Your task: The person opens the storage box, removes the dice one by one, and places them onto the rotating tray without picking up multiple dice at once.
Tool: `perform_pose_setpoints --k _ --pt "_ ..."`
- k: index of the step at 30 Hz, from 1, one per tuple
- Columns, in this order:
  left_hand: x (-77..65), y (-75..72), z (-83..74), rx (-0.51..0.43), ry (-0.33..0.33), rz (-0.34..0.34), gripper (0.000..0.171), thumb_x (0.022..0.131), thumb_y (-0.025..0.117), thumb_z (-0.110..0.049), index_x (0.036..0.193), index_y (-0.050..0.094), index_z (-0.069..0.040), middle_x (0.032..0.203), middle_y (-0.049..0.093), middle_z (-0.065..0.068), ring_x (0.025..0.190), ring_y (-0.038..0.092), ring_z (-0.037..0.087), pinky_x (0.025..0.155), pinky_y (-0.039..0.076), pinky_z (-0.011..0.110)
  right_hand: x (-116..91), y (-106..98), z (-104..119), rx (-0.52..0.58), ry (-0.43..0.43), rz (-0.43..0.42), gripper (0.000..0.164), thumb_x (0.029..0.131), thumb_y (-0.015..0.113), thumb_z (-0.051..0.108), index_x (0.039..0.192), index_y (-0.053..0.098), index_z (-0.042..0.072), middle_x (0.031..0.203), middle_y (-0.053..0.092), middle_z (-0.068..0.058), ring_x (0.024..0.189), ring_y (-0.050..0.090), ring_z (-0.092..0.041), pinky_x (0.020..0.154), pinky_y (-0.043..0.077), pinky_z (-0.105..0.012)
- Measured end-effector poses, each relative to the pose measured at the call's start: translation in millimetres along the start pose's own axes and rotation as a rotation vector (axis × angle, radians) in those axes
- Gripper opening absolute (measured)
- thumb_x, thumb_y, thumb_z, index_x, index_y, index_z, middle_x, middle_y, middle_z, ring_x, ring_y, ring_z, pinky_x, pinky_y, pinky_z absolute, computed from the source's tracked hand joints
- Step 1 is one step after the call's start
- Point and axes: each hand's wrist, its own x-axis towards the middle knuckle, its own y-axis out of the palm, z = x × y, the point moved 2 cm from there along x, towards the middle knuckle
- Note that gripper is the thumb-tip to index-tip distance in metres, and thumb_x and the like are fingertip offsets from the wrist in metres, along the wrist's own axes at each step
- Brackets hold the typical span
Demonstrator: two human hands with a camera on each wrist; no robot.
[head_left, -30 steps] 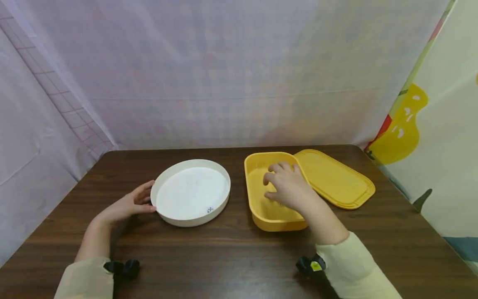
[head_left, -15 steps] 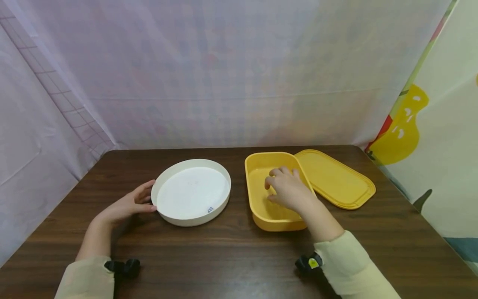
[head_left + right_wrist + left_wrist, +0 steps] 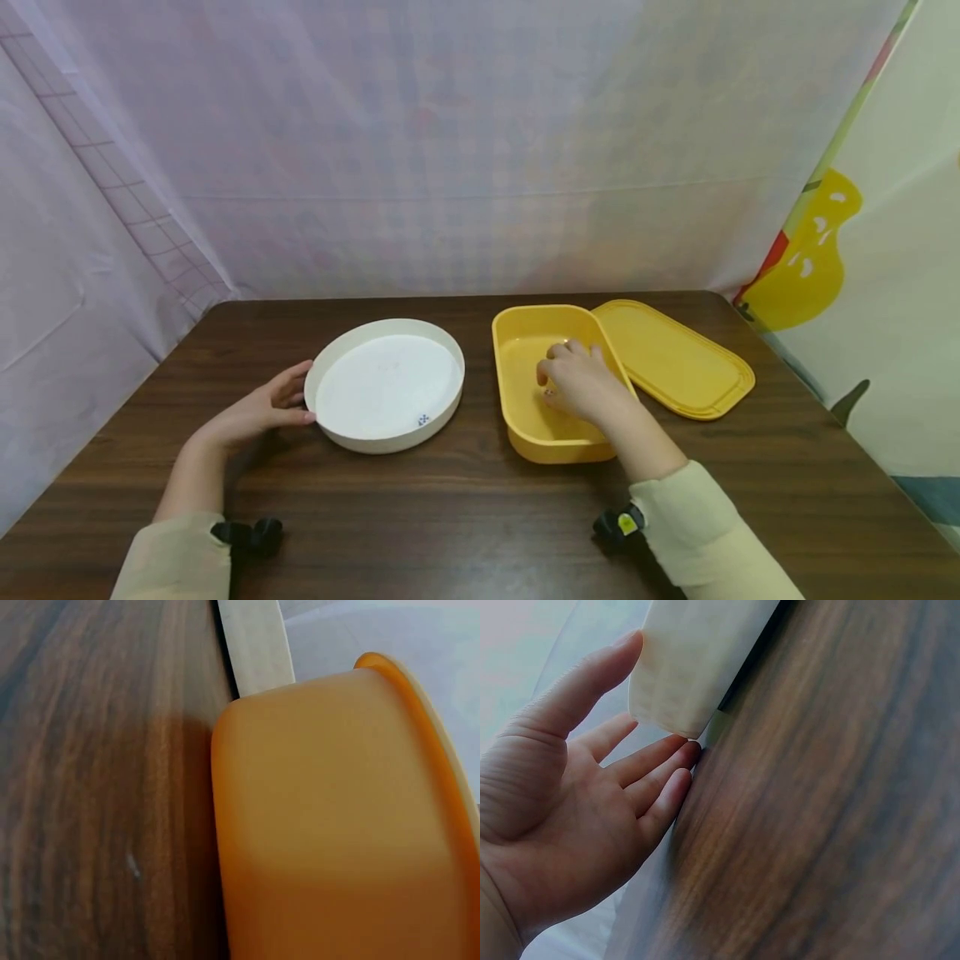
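A round white shallow tray (image 3: 386, 387) sits on the table with a small blue-and-white patterned mark or piece (image 3: 423, 420) near its front. My left hand (image 3: 262, 408) rests at the tray's left side. In the left wrist view, its thumb and loosely spread fingertips meet the pale wall. Inside a deep yellow box (image 3: 516, 400), my right hand (image 3: 581, 379) reaches down with bent fingers. A tiny reddish-patterned piece (image 3: 549, 392) shows right at the thumb and fingertips; I cannot tell whether they pinch it. The right wrist view has only the box's outer wall (image 3: 337, 802).
A yellow lid (image 3: 678, 362) lies flat to the right of the box, its left edge close to the box rim. The dark wooden table (image 3: 420, 525) ends at a pale curtain (image 3: 465, 167) behind. Black wrist cameras hang below both sleeves.
My right hand has sunk slightly lower in the box, and its fingers have drawn closer together. The left hand and the tray have hardly moved.
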Motion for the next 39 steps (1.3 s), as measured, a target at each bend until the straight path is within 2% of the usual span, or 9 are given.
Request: perform_pose_setpoints --k 13,30,39 --pt "1.1 -0.8 1.3 0.004 0.003 0.002 0.09 0.088 0.068 -0.011 0.153 0.006 -0.003 0.152 0.013 0.031 0.137 0.015 0.048 0.106 0.013 0.06 1.0 7.5 -5.5 -0.032 0.012 0.007 0.008 0.082 0.074 0.016 0.085 0.067 0.013 0.096 0.056 -0.008 0.109 0.045 -0.038 0.087 0.03 -0.061" --pt "0.7 -0.2 -0.2 0.011 0.001 0.001 0.09 0.088 0.068 -0.012 0.153 0.005 -0.003 0.151 0.014 0.032 0.137 0.016 0.048 0.106 0.012 0.061 -0.2 8.6 -5.5 -0.031 0.01 0.034 0.008 0.082 0.073 0.011 0.081 0.066 0.015 0.089 0.053 -0.006 0.099 0.046 -0.035 0.082 0.032 -0.055" --pt "0.0 -0.2 -0.3 0.006 -0.003 0.001 0.09 0.088 0.068 -0.012 0.153 0.005 -0.003 0.152 0.013 0.031 0.137 0.015 0.048 0.106 0.011 0.061 -0.1 7.1 -5.2 -0.034 0.013 0.042 0.008 0.083 0.073 0.012 0.08 0.066 0.015 0.089 0.053 -0.006 0.1 0.046 -0.035 0.081 0.033 -0.053"
